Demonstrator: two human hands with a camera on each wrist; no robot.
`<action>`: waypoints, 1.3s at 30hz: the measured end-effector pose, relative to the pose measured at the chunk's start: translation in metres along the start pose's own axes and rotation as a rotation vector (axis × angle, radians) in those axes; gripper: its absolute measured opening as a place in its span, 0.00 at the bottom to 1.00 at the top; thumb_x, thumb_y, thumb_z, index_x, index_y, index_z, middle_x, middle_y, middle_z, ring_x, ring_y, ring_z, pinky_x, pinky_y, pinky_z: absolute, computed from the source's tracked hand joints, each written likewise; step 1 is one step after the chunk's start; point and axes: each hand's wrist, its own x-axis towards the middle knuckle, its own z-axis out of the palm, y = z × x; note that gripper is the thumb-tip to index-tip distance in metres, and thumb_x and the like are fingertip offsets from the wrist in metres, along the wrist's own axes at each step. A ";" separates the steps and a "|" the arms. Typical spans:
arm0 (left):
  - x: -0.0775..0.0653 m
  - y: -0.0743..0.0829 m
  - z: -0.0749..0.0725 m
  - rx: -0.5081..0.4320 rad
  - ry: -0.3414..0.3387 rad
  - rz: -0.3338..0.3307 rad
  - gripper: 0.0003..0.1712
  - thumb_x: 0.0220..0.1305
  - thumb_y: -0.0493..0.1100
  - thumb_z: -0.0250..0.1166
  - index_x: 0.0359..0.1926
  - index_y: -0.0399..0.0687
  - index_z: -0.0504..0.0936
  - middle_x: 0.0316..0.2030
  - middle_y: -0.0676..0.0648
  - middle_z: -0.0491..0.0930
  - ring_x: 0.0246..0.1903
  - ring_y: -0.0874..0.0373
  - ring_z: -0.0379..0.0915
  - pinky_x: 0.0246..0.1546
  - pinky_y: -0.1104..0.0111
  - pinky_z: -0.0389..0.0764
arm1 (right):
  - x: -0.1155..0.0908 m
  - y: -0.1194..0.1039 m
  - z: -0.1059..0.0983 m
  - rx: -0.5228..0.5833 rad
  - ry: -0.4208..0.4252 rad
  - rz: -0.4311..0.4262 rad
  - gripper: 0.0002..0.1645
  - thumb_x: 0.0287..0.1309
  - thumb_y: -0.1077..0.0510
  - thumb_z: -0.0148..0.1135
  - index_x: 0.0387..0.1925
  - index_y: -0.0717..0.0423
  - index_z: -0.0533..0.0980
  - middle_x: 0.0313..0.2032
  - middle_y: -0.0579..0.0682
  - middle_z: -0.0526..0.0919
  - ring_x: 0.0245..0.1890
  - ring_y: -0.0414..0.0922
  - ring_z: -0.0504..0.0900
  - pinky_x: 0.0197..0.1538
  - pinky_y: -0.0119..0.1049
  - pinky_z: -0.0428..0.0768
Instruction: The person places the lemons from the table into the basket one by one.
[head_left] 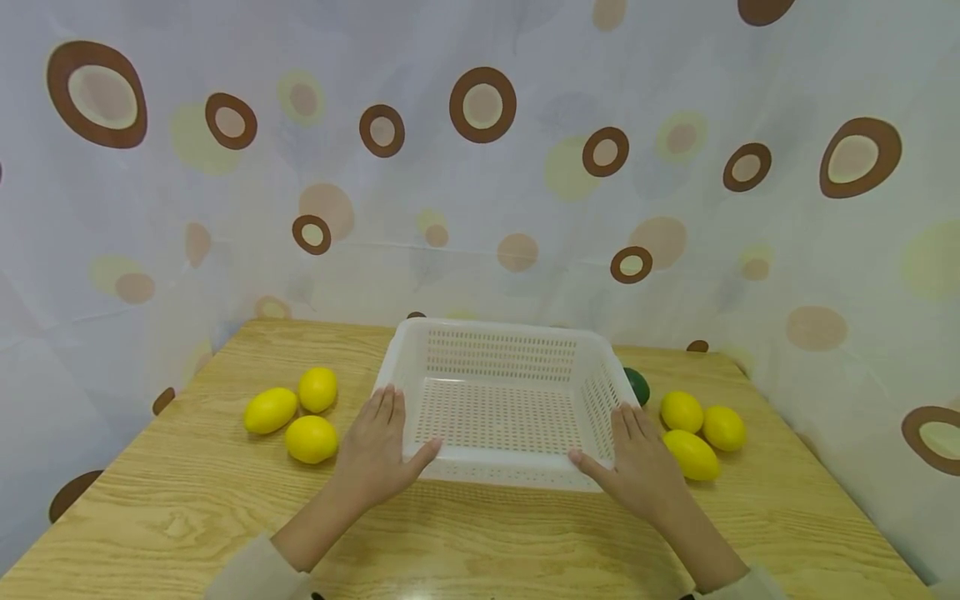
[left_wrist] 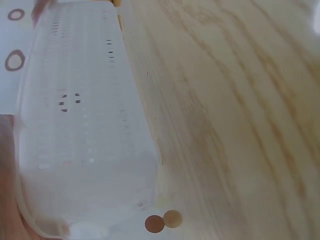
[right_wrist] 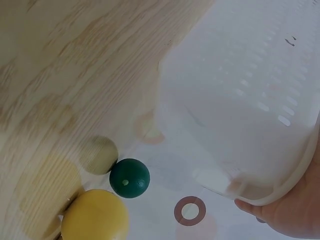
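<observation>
A white plastic basket (head_left: 498, 417) with rows of small slots stands in the middle of the head view, its open top facing up and nothing inside it. At its front left corner, my left hand (head_left: 378, 442) holds the rim, thumb over the front edge and fingers along the side. My right hand (head_left: 637, 462) grips the front right corner the same way. In the left wrist view the basket's outer wall (left_wrist: 85, 115) fills the left half. The right wrist view has its corner above my right hand (right_wrist: 295, 205).
Left of the basket lie three yellow lemons (head_left: 311, 440) on the wooden table (head_left: 480, 550). Three more lemons (head_left: 690, 455) lie to its right, with a dark green round fruit (head_left: 637, 387) behind them, close to the basket's side. A patterned curtain (head_left: 480, 208) hangs behind the table.
</observation>
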 end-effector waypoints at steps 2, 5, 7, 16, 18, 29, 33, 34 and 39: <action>-0.001 0.000 0.000 -0.006 -0.003 -0.004 0.47 0.61 0.64 0.52 0.61 0.24 0.63 0.63 0.30 0.62 0.66 0.39 0.56 0.68 0.54 0.58 | 0.000 -0.001 0.000 0.001 -0.007 0.002 0.57 0.57 0.29 0.48 0.62 0.79 0.56 0.64 0.75 0.57 0.66 0.68 0.54 0.67 0.60 0.55; -0.001 -0.001 0.000 -0.013 -0.003 -0.008 0.47 0.61 0.64 0.52 0.62 0.24 0.63 0.64 0.30 0.62 0.66 0.39 0.55 0.68 0.54 0.58 | -0.001 -0.001 -0.001 0.003 -0.016 0.007 0.58 0.57 0.29 0.47 0.62 0.80 0.55 0.64 0.75 0.57 0.67 0.68 0.53 0.67 0.59 0.55; -0.001 -0.001 0.000 -0.011 0.000 -0.007 0.47 0.60 0.64 0.52 0.61 0.24 0.63 0.64 0.30 0.62 0.66 0.39 0.56 0.68 0.54 0.58 | -0.001 -0.002 -0.001 0.008 -0.020 0.010 0.58 0.57 0.29 0.47 0.62 0.80 0.55 0.64 0.75 0.57 0.67 0.68 0.53 0.67 0.59 0.55; -0.002 -0.001 -0.002 0.003 0.003 -0.001 0.47 0.60 0.64 0.53 0.61 0.24 0.64 0.63 0.29 0.63 0.66 0.39 0.57 0.67 0.54 0.59 | -0.003 -0.004 -0.001 0.026 -0.017 0.012 0.58 0.57 0.29 0.48 0.62 0.79 0.55 0.64 0.75 0.56 0.67 0.68 0.53 0.67 0.59 0.54; -0.002 -0.002 -0.002 0.004 0.004 0.000 0.47 0.60 0.64 0.53 0.61 0.24 0.64 0.63 0.29 0.63 0.66 0.39 0.57 0.67 0.54 0.59 | -0.003 -0.004 -0.001 0.026 -0.019 0.015 0.58 0.56 0.29 0.48 0.63 0.79 0.55 0.65 0.75 0.56 0.67 0.68 0.53 0.68 0.59 0.54; -0.004 -0.004 -0.002 0.007 0.023 0.010 0.46 0.60 0.64 0.53 0.60 0.23 0.65 0.62 0.29 0.64 0.65 0.38 0.58 0.66 0.54 0.60 | -0.004 -0.007 -0.003 0.020 -0.027 0.017 0.58 0.57 0.29 0.47 0.63 0.79 0.54 0.65 0.75 0.54 0.67 0.68 0.52 0.68 0.59 0.53; -0.004 -0.003 -0.003 -0.005 0.011 -0.001 0.46 0.60 0.63 0.53 0.61 0.23 0.64 0.62 0.29 0.63 0.65 0.38 0.57 0.67 0.53 0.60 | -0.005 -0.007 -0.004 0.009 -0.015 0.012 0.58 0.56 0.29 0.48 0.63 0.79 0.55 0.65 0.75 0.56 0.67 0.68 0.53 0.68 0.59 0.54; -0.004 -0.003 -0.003 -0.007 0.009 -0.004 0.46 0.60 0.63 0.53 0.61 0.23 0.64 0.63 0.29 0.63 0.65 0.38 0.57 0.67 0.53 0.60 | -0.005 -0.007 -0.004 0.007 -0.014 0.012 0.58 0.56 0.29 0.48 0.62 0.79 0.56 0.65 0.75 0.56 0.67 0.68 0.54 0.68 0.59 0.54; -0.004 -0.002 -0.004 -0.011 -0.001 -0.009 0.47 0.61 0.63 0.53 0.61 0.23 0.63 0.63 0.29 0.63 0.66 0.39 0.57 0.67 0.53 0.59 | -0.005 -0.007 -0.003 0.009 -0.020 0.018 0.58 0.56 0.29 0.48 0.63 0.79 0.55 0.65 0.74 0.56 0.67 0.67 0.53 0.68 0.59 0.54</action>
